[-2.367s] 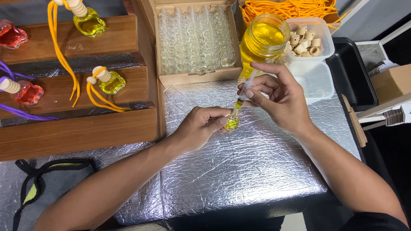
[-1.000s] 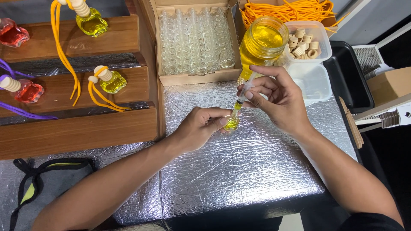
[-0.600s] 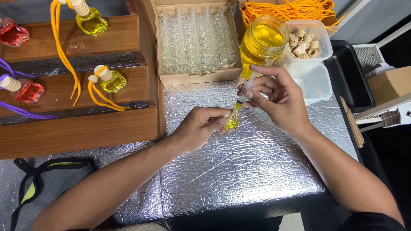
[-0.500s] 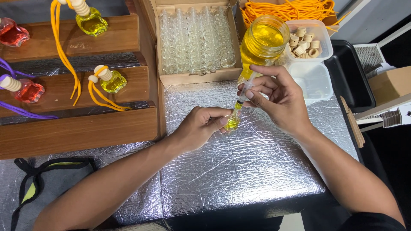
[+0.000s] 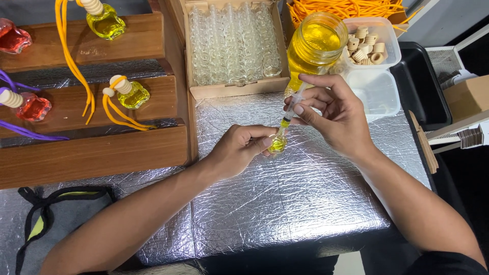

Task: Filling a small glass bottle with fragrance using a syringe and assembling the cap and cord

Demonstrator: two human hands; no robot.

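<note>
My left hand (image 5: 239,150) grips a small glass bottle (image 5: 277,145) partly filled with yellow liquid, resting on the silver foil work surface (image 5: 285,203). My right hand (image 5: 331,112) holds a thin syringe (image 5: 292,109) with yellow liquid in its lower end, its tip pointing down into the bottle's mouth. Just behind the syringe stands an open glass jar of yellow liquid (image 5: 313,43).
A cardboard box of empty glass bottles (image 5: 232,43) sits behind my hands. Wooden stepped shelves (image 5: 97,147) at left carry filled yellow and red bottles with cords. Plastic tubs of wooden caps (image 5: 369,43), orange cords (image 5: 341,7) and a black tray (image 5: 420,84) lie at right.
Both hands stay nearly in place. The yellow column in the syringe looks slightly shorter and the bottle a little fuller.
</note>
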